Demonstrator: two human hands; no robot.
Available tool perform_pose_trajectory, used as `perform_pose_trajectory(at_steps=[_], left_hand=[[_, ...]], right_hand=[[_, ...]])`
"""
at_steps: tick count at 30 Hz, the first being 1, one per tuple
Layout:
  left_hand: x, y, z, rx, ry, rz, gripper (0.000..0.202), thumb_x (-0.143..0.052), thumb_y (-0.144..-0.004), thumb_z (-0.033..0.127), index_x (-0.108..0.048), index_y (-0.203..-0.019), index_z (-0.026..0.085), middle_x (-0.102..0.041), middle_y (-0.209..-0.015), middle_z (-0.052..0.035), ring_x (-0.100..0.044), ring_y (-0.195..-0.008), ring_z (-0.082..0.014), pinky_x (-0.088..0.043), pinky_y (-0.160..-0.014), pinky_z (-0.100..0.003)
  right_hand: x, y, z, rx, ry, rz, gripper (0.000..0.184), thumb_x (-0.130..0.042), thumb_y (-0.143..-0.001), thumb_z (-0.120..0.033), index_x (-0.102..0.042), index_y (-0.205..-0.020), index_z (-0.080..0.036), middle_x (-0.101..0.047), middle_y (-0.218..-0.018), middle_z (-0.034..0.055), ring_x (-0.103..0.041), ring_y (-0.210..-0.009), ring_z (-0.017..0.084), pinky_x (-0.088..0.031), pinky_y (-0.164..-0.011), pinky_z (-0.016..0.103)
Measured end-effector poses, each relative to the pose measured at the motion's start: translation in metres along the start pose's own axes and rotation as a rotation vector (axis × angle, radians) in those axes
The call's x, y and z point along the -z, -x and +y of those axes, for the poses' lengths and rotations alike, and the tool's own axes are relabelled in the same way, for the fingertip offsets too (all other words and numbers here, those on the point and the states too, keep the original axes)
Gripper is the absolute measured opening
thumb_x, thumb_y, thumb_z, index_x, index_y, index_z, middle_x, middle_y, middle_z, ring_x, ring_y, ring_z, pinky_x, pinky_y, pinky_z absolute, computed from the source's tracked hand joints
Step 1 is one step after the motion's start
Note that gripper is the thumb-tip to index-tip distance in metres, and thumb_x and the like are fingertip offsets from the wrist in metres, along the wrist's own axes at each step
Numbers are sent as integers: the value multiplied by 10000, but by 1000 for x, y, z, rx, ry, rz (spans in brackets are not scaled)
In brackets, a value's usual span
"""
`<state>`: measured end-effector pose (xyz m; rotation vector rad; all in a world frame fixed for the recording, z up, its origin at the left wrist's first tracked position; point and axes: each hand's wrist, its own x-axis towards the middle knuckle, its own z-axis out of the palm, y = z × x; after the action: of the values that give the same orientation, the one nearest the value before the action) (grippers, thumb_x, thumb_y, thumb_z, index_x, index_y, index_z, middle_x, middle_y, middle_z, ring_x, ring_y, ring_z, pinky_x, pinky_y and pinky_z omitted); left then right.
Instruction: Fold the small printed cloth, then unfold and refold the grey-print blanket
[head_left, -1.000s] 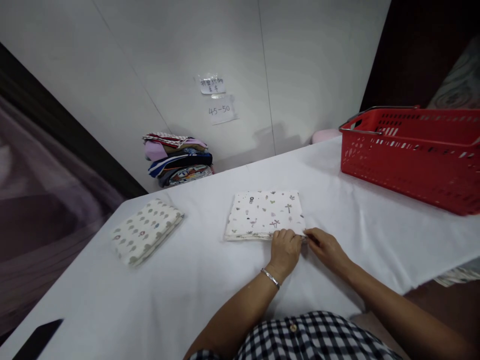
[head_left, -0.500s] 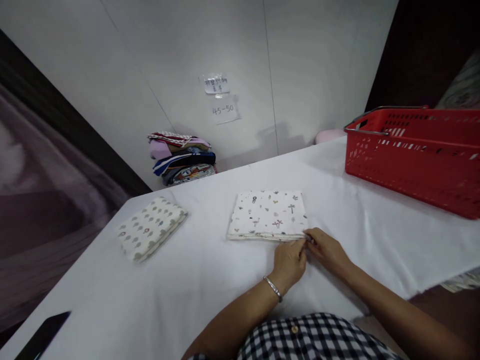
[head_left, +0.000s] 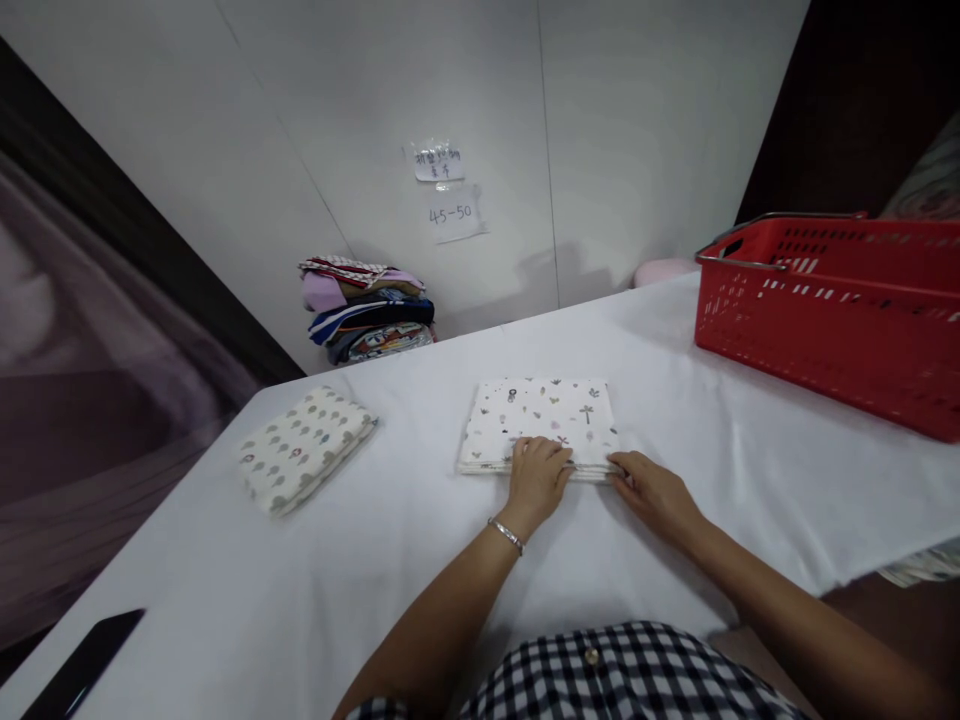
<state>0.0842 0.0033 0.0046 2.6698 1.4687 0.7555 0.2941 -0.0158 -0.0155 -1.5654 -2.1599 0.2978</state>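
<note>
A folded white cloth (head_left: 540,410) printed with small palm trees and animals lies flat on the table before me. My left hand (head_left: 538,475), with a silver bangle at its wrist, rests on the cloth's near edge, fingers laid out over the top layer. At the near right corner my right hand (head_left: 652,495) pinches the edge of the cloth between thumb and fingers. Off to the left lies a second folded cloth (head_left: 304,445), white with grey tree shapes, touched by neither hand.
A red plastic basket (head_left: 825,330) with a metal handle stands at the right. Folded clothes (head_left: 367,310) are stacked beyond the table's far edge, by the wall. A dark phone-like object (head_left: 82,665) lies at the near left of the white-covered table (head_left: 405,560).
My left hand has moved left from the cloth's near right corner and now lies on its near edge. The right hand keeps its pinch at the corner.
</note>
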Motion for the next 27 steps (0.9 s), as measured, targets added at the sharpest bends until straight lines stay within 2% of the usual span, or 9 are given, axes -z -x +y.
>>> perform_pose_trajectory(at_steps=[4,9,14,18,22,27], left_hand=[[1,-5,-2,-87,-22,-73,157,-540,-844,251,-568,-997,232,-598,-960,-22,-487,-975,-173,-304,-900,-376],[-1,-9,-3,-126,-65,-73,113,-474,-879,239,-581,-902,210,-598,-889,-17,-494,-919,-164,-327,-848,-346],[-5,-5,-1,-115,-95,14,163,-404,-907,225,-564,-898,194,-583,-881,-29,-485,-897,-168,-338,-805,-336],[-11,3,-5,-165,-128,-45,140,-425,-894,197,-558,-850,189,-566,-849,-30,-479,-861,-166,-350,-761,-314],[-14,6,-9,-168,-154,-72,118,-442,-877,166,-553,-842,190,-557,-853,-30,-477,-853,-168,-357,-745,-304],[-10,5,-9,-176,-135,-80,129,-434,-872,150,-554,-865,197,-557,-867,-35,-483,-865,-166,-365,-751,-305]], right_hand=[[1,-1,-3,47,101,36,245,-390,-869,-298,-533,-1058,-235,-578,-942,47,-559,-780,172,-413,-563,268],[1,-2,-5,153,113,134,224,-420,-848,-229,-550,-1030,-219,-544,-1039,93,-516,-923,209,-459,-668,306],[1,-1,-3,184,58,102,217,-386,-852,-170,-539,-1004,-196,-548,-987,83,-525,-880,183,-464,-724,307],[2,-1,-5,179,91,47,206,-368,-852,-160,-538,-967,-180,-544,-950,81,-524,-835,176,-453,-670,289],[2,-5,-9,236,154,91,195,-392,-837,-158,-566,-926,-167,-558,-955,103,-499,-886,213,-428,-713,324],[0,-12,-11,280,119,103,234,-380,-845,-158,-605,-897,-198,-591,-859,81,-501,-827,204,-403,-701,322]])
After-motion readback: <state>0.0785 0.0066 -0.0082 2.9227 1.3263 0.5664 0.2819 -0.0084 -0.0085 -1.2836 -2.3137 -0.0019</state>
